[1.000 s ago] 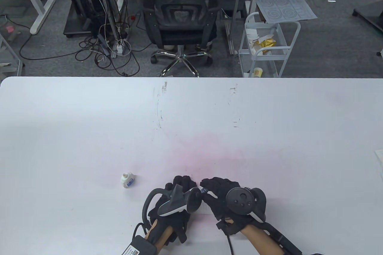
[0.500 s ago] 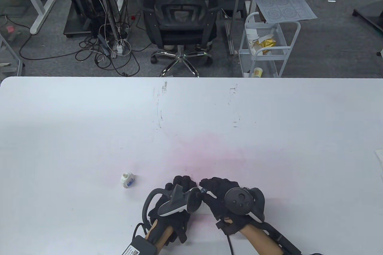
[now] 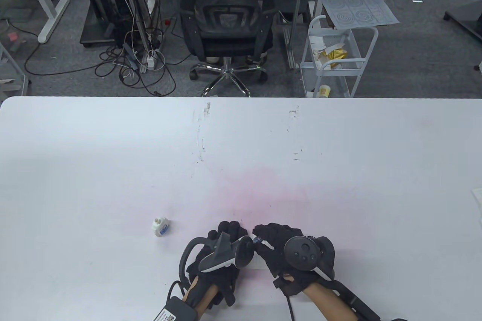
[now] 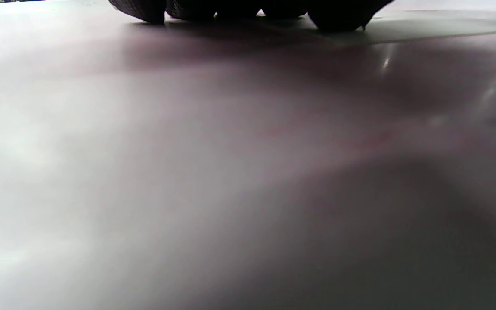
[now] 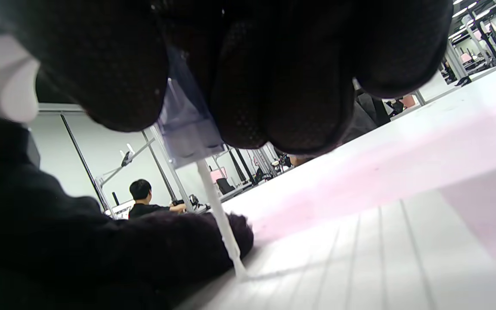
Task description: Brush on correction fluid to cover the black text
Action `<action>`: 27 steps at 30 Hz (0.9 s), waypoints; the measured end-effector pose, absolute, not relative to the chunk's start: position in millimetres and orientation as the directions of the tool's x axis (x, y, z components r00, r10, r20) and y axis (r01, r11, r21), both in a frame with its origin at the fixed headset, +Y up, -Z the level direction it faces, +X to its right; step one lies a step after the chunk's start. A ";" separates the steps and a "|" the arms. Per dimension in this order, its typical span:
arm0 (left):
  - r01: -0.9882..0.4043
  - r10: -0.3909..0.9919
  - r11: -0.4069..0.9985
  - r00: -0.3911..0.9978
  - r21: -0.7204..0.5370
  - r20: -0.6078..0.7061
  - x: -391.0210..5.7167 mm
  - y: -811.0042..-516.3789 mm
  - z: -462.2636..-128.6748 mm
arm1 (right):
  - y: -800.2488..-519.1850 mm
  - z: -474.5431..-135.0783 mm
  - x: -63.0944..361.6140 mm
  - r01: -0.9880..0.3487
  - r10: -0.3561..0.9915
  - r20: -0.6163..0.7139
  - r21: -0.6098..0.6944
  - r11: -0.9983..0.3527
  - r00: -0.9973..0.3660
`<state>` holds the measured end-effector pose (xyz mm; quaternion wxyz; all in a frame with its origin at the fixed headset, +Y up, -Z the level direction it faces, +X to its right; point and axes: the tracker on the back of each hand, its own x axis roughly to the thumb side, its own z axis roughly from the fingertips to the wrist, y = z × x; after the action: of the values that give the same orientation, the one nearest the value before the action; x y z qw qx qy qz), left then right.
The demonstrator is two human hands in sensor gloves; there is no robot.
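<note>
My right hand [image 3: 269, 235] pinches the translucent blue cap [image 5: 185, 129] of the correction-fluid brush; that cap [image 3: 257, 239] shows between both hands in the table view. Its thin white brush stem [image 5: 220, 215] points down, and the tip touches a lined white paper [image 5: 381, 258]. My left hand [image 3: 228, 231] lies flat on the left part of this paper [image 3: 259, 263], fingers straight. Its fingertips [image 4: 248, 8] press the surface at the top of the left wrist view. The small white correction-fluid bottle [image 3: 160, 226] stands uncapped to the left of my left hand. No black text shows in any view.
The white table [image 3: 339, 155] carries a pink stain [image 3: 260, 193] just beyond the hands and faint scuff marks further back. A paper edge [image 3: 476, 200] pokes in at the right rim. Beyond the far edge stand an office chair [image 3: 226, 16] and a white cart [image 3: 337, 57].
</note>
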<state>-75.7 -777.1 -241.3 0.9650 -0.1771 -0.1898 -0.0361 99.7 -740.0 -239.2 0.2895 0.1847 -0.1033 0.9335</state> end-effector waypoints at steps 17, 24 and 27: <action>0.137 -0.002 0.935 0.925 -0.328 0.379 -75.7 -777.1 -241.3 | -734.0 -234.9 106.0 -0.518 0.431 0.391 -0.150 -0.842 -0.813; 0.137 -0.002 0.935 0.925 -0.328 0.379 -75.7 -777.1 -241.3 | -735.7 -234.9 105.7 -0.521 0.455 0.394 -0.075 -0.850 -0.799; 0.137 -0.002 0.935 0.925 -0.328 0.379 -75.7 -777.1 -241.3 | -735.3 -234.5 107.2 -0.533 0.463 0.393 -0.087 -0.842 -0.795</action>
<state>-75.7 -777.1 -241.3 0.9650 -0.1771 -0.1898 -0.0361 107.2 -735.3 -234.5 0.2642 0.1812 -0.0970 0.9423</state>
